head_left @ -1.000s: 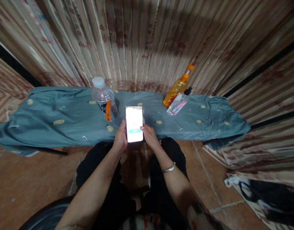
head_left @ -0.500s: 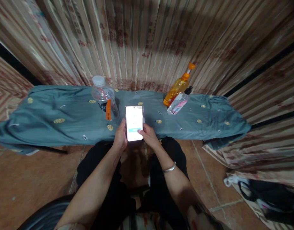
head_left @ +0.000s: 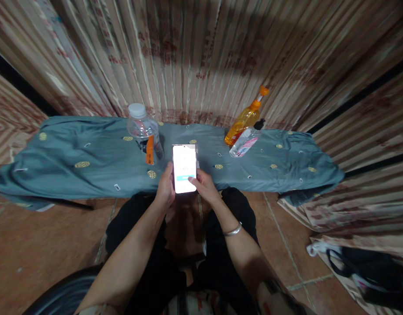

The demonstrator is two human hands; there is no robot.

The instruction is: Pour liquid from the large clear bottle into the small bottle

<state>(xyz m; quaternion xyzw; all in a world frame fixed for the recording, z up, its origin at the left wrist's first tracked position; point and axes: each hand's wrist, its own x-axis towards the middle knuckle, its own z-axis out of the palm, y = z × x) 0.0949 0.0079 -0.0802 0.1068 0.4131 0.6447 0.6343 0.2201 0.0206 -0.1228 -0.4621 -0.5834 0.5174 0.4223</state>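
A smartphone (head_left: 184,164) with a bright white screen is held upright between my hands, over the front edge of the covered table. My left hand (head_left: 165,188) grips its left side. From the right, my right hand (head_left: 204,183) holds the other side, its thumb resting on a blue bar low on the screen. Fingers behind the phone are hidden. Left of the phone stands a large clear plastic bottle (head_left: 142,129) with a white cap and an orange label. To the right are an amber pump bottle (head_left: 243,124) and a smaller clear pump bottle (head_left: 245,142) with a black top.
A grey-green patterned cloth (head_left: 99,151) covers the narrow table. Pleated curtains (head_left: 188,57) hang behind and at both sides. A black bag (head_left: 372,271) lies on the tiled floor at lower right. A black rounded seat edge (head_left: 66,288) shows at lower left.
The view has shifted very slightly. Both hands keep their hold on the phone, and the right thumb stays over the blue bar.
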